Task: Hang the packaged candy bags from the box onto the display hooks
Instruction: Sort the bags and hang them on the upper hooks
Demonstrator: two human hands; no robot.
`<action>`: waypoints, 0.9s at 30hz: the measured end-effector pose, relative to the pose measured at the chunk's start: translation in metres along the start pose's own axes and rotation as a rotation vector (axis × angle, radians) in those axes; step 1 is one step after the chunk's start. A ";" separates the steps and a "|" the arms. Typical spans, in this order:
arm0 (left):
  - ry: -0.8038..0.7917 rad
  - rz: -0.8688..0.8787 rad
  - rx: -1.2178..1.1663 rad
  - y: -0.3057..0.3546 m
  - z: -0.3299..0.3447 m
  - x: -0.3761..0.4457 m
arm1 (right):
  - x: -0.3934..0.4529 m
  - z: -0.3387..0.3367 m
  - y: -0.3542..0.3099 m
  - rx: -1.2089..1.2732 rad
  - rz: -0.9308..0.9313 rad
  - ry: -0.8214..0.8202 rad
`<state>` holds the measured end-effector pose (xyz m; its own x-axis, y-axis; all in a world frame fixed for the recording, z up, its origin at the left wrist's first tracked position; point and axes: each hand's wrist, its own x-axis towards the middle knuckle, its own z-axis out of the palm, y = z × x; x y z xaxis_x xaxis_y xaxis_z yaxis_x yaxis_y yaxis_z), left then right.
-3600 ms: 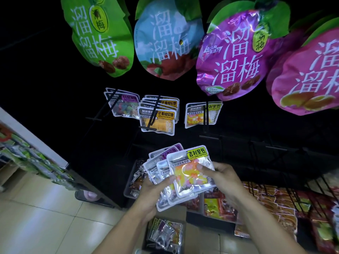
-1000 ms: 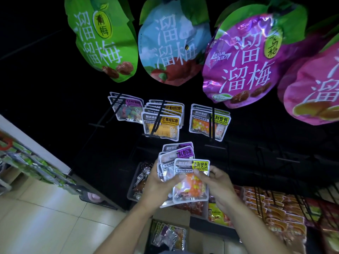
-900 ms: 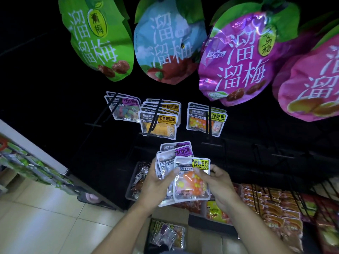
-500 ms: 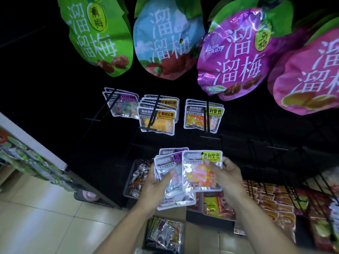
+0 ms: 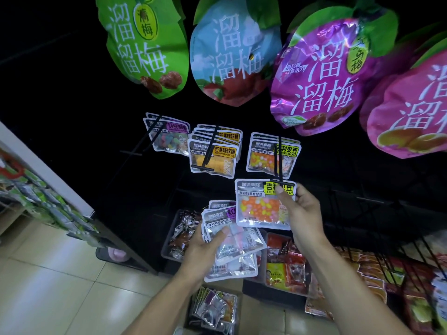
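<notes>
Above our right grip hang four big plum bags: green (image 5: pixel 145 47), blue (image 5: pixel 232 52), purple (image 5: pixel 324 76) and pink (image 5: pixel 406 110). Below our left grip a box (image 5: pixel 215 310) on the floor holds more packets. Left of that grip sits a grey bin (image 5: pixel 180 235) of wrapped sweets; right of it, red and yellow packs (image 5: pixel 285 264) fill the shelf.

Over our grips three hooks carry small bags: a purple-label set (image 5: pixel 169 139) farthest left, mango bags (image 5: pixel 212 153) in the middle, bean bags (image 5: pixel 271 153) directly above our right grip.

Our right hand (image 5: pixel 303 213) pinches one bean bag (image 5: pixel 261 204) by its top right corner, thumb on the yellow label, the bag's top touching the tip of the hook (image 5: pixel 279 163). That hook's crossbar lies across the label; we cannot tell whether the hole is on. Our left hand (image 5: pixel 205 247) grips a fanned stack (image 5: pixel 232 238) of bags, thumb on top, just below and left of the held bag.
</notes>
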<state>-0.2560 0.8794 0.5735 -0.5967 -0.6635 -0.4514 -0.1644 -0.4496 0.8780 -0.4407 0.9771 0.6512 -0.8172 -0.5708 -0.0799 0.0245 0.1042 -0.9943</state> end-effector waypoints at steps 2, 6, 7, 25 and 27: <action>0.007 0.009 0.003 -0.001 -0.001 -0.001 | -0.003 0.000 0.000 0.035 -0.022 0.035; -0.005 0.006 -0.010 0.001 0.002 -0.002 | -0.001 -0.003 -0.002 0.072 -0.050 0.126; -0.007 0.001 -0.019 0.003 0.003 -0.002 | 0.000 -0.003 -0.002 0.073 -0.054 0.135; 0.043 -0.001 0.057 0.010 0.010 0.004 | 0.013 -0.003 0.004 0.097 -0.086 0.149; 0.040 0.011 0.061 0.009 0.010 0.005 | 0.019 -0.001 0.005 0.098 -0.081 0.158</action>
<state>-0.2686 0.8784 0.5804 -0.5668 -0.6920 -0.4470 -0.2061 -0.4062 0.8902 -0.4570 0.9677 0.6445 -0.8986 -0.4387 0.0052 0.0047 -0.0215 -0.9998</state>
